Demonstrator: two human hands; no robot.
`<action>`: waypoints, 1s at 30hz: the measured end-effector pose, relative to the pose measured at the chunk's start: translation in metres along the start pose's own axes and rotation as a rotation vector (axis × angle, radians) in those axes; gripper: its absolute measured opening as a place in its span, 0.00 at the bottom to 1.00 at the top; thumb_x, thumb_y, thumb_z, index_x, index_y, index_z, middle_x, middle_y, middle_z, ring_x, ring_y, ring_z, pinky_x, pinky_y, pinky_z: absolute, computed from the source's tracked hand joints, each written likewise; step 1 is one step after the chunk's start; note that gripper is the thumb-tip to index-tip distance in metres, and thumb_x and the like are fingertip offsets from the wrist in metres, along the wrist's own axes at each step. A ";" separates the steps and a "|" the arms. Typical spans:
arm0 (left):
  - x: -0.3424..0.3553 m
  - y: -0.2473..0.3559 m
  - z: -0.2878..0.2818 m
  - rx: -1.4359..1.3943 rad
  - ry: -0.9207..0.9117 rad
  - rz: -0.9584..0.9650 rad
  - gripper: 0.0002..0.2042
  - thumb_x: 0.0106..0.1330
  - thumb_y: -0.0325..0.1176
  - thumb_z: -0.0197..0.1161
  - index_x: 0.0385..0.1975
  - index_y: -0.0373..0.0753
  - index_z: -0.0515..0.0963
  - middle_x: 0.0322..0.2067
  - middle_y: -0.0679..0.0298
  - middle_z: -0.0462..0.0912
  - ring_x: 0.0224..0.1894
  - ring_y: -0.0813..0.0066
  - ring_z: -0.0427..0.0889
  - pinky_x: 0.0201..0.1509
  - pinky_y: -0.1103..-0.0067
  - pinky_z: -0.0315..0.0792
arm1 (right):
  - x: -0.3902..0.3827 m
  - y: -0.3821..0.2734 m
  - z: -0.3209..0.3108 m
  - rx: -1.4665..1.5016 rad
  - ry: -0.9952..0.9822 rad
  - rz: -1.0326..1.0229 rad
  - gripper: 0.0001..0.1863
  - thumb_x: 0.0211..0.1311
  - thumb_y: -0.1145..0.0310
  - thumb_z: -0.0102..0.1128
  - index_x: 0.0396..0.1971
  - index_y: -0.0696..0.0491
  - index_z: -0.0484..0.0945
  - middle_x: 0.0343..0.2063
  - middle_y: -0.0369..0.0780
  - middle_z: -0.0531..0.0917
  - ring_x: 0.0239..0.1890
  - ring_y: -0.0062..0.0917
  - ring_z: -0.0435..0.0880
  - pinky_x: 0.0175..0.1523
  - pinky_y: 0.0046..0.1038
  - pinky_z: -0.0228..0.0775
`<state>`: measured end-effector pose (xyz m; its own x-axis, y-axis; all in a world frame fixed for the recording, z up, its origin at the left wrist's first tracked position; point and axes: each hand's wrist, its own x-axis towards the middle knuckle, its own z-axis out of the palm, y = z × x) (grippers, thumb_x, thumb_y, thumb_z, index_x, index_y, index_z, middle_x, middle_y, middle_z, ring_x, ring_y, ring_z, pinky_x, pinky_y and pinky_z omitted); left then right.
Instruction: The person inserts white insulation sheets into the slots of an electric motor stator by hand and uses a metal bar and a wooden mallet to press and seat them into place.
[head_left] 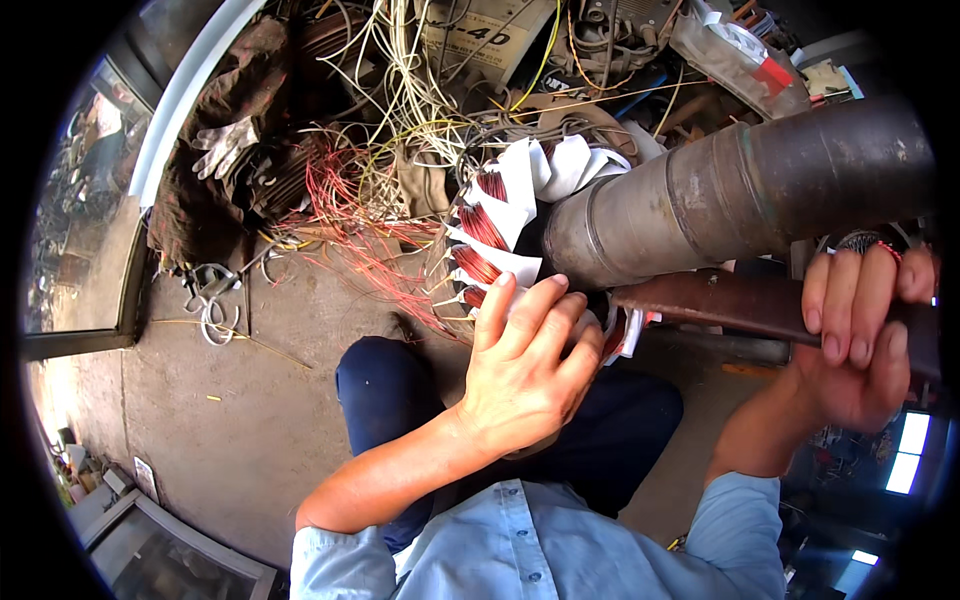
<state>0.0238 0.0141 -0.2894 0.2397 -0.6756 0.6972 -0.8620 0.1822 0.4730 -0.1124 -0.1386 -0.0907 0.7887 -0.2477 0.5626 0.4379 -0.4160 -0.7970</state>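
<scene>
A motor stator with copper windings (478, 228) and white insulation paper flaps (517, 185) around its rim is in front of me. Over its near edge my left hand (528, 362) is curled, fingers bent onto the windings and paper; what lies under the fingertips is hidden. Off to the right, my right hand (858, 305) is closed round a long, flat brown bar (725, 303). The bar's far end reaches the stator's near right side, where its tip is out of sight.
A large metal cylinder (720, 195) stretches from the stator toward the upper right. Red wires (345, 215) and pale cables (405, 75) lie tangled behind. A work glove (224, 148) rests on dark cloth at left. A glass-paned frame (85, 230) stands at far left.
</scene>
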 end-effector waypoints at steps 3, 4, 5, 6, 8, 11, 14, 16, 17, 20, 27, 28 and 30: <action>-0.005 0.002 0.001 -0.037 0.010 -0.052 0.15 0.48 0.36 0.71 0.38 0.45 0.83 0.48 0.60 0.81 0.58 0.57 0.74 0.71 0.52 0.52 | -0.005 -0.013 0.024 -0.118 -0.028 0.006 0.18 0.69 0.66 0.59 0.48 0.51 0.59 0.23 0.33 0.73 0.22 0.19 0.72 0.35 0.29 0.67; -0.005 0.003 0.000 -0.050 0.013 -0.058 0.15 0.48 0.36 0.71 0.38 0.45 0.83 0.48 0.60 0.81 0.58 0.57 0.74 0.71 0.52 0.52 | -0.003 -0.016 0.029 -0.153 -0.044 0.028 0.17 0.69 0.67 0.58 0.48 0.51 0.59 0.23 0.33 0.72 0.22 0.19 0.72 0.35 0.28 0.66; -0.005 0.003 0.000 -0.062 0.016 -0.065 0.15 0.49 0.36 0.71 0.38 0.45 0.83 0.48 0.60 0.81 0.58 0.57 0.74 0.71 0.52 0.52 | -0.001 -0.018 0.034 -0.187 -0.062 0.051 0.16 0.69 0.68 0.57 0.48 0.52 0.60 0.23 0.33 0.72 0.23 0.19 0.72 0.36 0.27 0.65; -0.004 0.003 -0.001 -0.072 0.016 -0.070 0.15 0.49 0.36 0.71 0.38 0.45 0.83 0.48 0.60 0.81 0.58 0.57 0.74 0.71 0.52 0.52 | 0.001 -0.020 0.039 -0.220 -0.080 0.069 0.15 0.69 0.69 0.55 0.47 0.52 0.60 0.23 0.32 0.72 0.24 0.18 0.73 0.36 0.26 0.64; -0.004 0.001 -0.002 -0.089 0.012 -0.063 0.14 0.49 0.35 0.71 0.38 0.45 0.84 0.48 0.61 0.81 0.59 0.57 0.74 0.72 0.52 0.52 | 0.005 -0.020 0.040 -0.246 -0.111 0.074 0.15 0.69 0.70 0.56 0.48 0.52 0.60 0.23 0.33 0.72 0.23 0.18 0.73 0.36 0.27 0.64; -0.003 0.003 -0.003 -0.112 -0.011 -0.057 0.13 0.50 0.34 0.70 0.37 0.45 0.83 0.48 0.61 0.80 0.60 0.58 0.73 0.72 0.53 0.52 | 0.009 -0.020 0.037 -0.233 -0.095 0.100 0.17 0.67 0.71 0.58 0.48 0.52 0.60 0.21 0.34 0.71 0.22 0.19 0.73 0.35 0.29 0.66; -0.005 -0.001 -0.009 -0.067 -0.027 -0.082 0.12 0.51 0.34 0.71 0.37 0.45 0.83 0.47 0.61 0.79 0.60 0.58 0.72 0.71 0.53 0.52 | 0.010 0.005 0.038 -0.217 0.040 0.084 0.15 0.64 0.72 0.59 0.45 0.53 0.63 0.19 0.36 0.71 0.20 0.20 0.72 0.32 0.29 0.68; -0.001 0.005 -0.009 -0.084 -0.028 -0.088 0.12 0.51 0.33 0.71 0.36 0.44 0.82 0.46 0.60 0.79 0.59 0.57 0.73 0.71 0.52 0.53 | 0.005 0.007 0.042 -0.224 0.169 0.041 0.14 0.64 0.74 0.57 0.45 0.53 0.63 0.19 0.36 0.72 0.20 0.20 0.72 0.33 0.29 0.69; 0.001 0.008 -0.008 -0.088 -0.032 -0.094 0.12 0.50 0.33 0.71 0.36 0.43 0.82 0.46 0.60 0.78 0.59 0.57 0.73 0.70 0.52 0.54 | 0.001 0.006 0.044 -0.244 0.207 0.039 0.13 0.65 0.75 0.56 0.45 0.53 0.63 0.19 0.37 0.72 0.20 0.21 0.72 0.33 0.30 0.70; 0.008 0.011 -0.009 -0.026 -0.034 -0.084 0.12 0.52 0.37 0.71 0.34 0.39 0.82 0.45 0.57 0.77 0.59 0.55 0.72 0.70 0.50 0.53 | 0.004 0.008 0.049 -0.249 0.271 0.049 0.12 0.65 0.81 0.54 0.44 0.54 0.63 0.20 0.38 0.74 0.21 0.21 0.74 0.32 0.29 0.73; 0.022 0.021 0.009 0.026 -0.169 -0.016 0.21 0.46 0.43 0.75 0.36 0.36 0.81 0.36 0.60 0.76 0.48 0.58 0.74 0.66 0.56 0.60 | -0.030 0.024 0.038 -0.200 0.200 -0.053 0.17 0.64 0.76 0.60 0.43 0.52 0.60 0.21 0.38 0.74 0.20 0.22 0.75 0.31 0.29 0.73; 0.021 0.019 0.010 0.010 -0.160 -0.012 0.21 0.45 0.42 0.76 0.36 0.37 0.81 0.35 0.61 0.76 0.47 0.59 0.75 0.64 0.58 0.62 | -0.036 0.018 0.035 -0.195 0.220 -0.050 0.17 0.65 0.73 0.61 0.42 0.51 0.60 0.21 0.37 0.74 0.21 0.23 0.75 0.32 0.31 0.72; 0.023 0.017 0.009 0.000 -0.145 0.003 0.19 0.42 0.39 0.76 0.33 0.39 0.80 0.31 0.64 0.74 0.41 0.62 0.74 0.56 0.63 0.66 | -0.040 0.015 0.028 -0.211 0.210 -0.034 0.17 0.65 0.71 0.62 0.41 0.50 0.60 0.21 0.38 0.75 0.21 0.23 0.75 0.33 0.32 0.72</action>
<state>0.0106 -0.0048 -0.2704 0.1705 -0.7713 0.6132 -0.8624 0.1842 0.4715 -0.1252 -0.1104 -0.1317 0.6589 -0.3972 0.6388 0.3455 -0.5946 -0.7260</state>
